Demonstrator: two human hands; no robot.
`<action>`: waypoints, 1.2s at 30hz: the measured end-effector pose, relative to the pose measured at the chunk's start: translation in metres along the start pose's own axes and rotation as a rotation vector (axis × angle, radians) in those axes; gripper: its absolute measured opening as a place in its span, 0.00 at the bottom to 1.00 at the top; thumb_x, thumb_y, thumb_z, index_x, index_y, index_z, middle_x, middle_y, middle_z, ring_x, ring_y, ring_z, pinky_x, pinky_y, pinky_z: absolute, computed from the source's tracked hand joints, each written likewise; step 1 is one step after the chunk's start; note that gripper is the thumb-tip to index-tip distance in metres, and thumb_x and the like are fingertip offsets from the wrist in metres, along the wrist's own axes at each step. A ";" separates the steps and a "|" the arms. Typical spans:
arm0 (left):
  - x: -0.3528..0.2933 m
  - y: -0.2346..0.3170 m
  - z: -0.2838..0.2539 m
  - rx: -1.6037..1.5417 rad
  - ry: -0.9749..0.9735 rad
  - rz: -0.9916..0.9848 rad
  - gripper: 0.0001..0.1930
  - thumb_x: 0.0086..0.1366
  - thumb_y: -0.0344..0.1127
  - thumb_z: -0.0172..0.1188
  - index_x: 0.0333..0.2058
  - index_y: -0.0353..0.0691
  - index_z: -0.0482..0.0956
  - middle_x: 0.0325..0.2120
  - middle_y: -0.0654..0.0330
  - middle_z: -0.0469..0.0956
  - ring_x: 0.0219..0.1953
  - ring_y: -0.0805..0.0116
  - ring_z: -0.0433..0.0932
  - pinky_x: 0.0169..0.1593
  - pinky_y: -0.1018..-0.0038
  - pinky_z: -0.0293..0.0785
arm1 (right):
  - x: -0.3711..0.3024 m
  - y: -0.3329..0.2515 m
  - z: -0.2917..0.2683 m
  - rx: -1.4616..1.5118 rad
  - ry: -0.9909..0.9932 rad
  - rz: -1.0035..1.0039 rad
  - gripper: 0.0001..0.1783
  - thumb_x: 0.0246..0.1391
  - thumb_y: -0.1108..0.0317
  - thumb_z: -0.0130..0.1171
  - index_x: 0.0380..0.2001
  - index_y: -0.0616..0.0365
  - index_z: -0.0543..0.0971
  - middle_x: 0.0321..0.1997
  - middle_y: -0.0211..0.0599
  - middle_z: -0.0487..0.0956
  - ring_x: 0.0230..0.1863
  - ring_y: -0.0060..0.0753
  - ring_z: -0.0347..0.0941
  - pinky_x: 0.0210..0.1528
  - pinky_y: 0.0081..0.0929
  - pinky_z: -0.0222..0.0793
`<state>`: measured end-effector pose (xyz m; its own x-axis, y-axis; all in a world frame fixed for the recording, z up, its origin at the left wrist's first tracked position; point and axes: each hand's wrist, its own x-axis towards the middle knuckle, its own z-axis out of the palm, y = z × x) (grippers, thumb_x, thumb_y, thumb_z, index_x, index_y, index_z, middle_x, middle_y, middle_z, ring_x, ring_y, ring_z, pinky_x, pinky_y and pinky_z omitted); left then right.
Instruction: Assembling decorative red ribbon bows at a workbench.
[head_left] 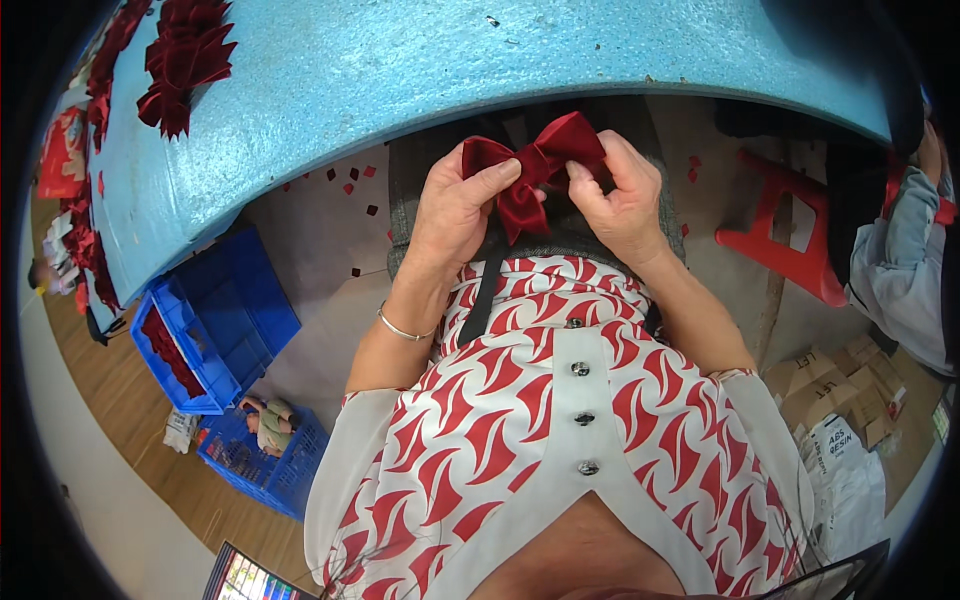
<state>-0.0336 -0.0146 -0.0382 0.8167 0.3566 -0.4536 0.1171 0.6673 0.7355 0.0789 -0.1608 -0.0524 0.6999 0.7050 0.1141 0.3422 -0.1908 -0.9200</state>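
Note:
A dark red velvet bow (533,165) is held over my lap, just short of the table's near edge, its tails hanging toward me. My left hand (462,205) grips its left loop, the thumb pressed on the front near the knot. On the other side, my right hand (622,195) pinches the right loop between thumb and bent fingers. Both hands are closed on the bow; the fingers behind the fabric are partly hidden. A pile of similar dark red bows (187,65) lies on the blue table (400,70) at the far left.
Blue crates (190,350) stand at the left, one with red pieces inside. A red plastic stool (775,230) is on the right, near another person's sleeve (905,260). Cardboard boxes (835,385) and a white sack (845,470) lie lower right. Red scraps dot the floor.

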 end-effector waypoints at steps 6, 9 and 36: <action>0.001 0.001 -0.007 0.049 -0.007 -0.031 0.06 0.56 0.26 0.55 0.33 0.32 0.71 0.29 0.53 0.76 0.29 0.66 0.77 0.33 0.72 0.76 | 0.003 -0.005 -0.009 0.722 -0.064 0.301 0.08 0.49 0.71 0.54 0.34 0.61 0.74 0.37 0.31 0.74 0.35 0.18 0.68 0.39 0.14 0.63; 0.004 0.000 -0.012 0.031 -0.032 -0.058 0.06 0.55 0.25 0.54 0.33 0.32 0.71 0.29 0.54 0.76 0.30 0.67 0.77 0.35 0.73 0.75 | 0.005 -0.005 -0.013 0.690 -0.200 0.318 0.09 0.51 0.70 0.53 0.36 0.62 0.74 0.38 0.30 0.74 0.36 0.17 0.68 0.40 0.15 0.63; 0.008 0.000 -0.011 0.138 0.001 -0.034 0.10 0.52 0.28 0.61 0.33 0.34 0.72 0.28 0.62 0.75 0.30 0.76 0.73 0.35 0.80 0.70 | 0.003 0.002 0.017 1.078 -0.074 0.615 0.08 0.48 0.71 0.58 0.34 0.58 0.75 0.31 0.31 0.76 0.33 0.21 0.73 0.35 0.22 0.71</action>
<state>-0.0337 -0.0045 -0.0477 0.8103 0.3363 -0.4798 0.2211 0.5828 0.7819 0.0712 -0.1478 -0.0603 0.5128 0.7410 -0.4336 -0.7434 0.1307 -0.6559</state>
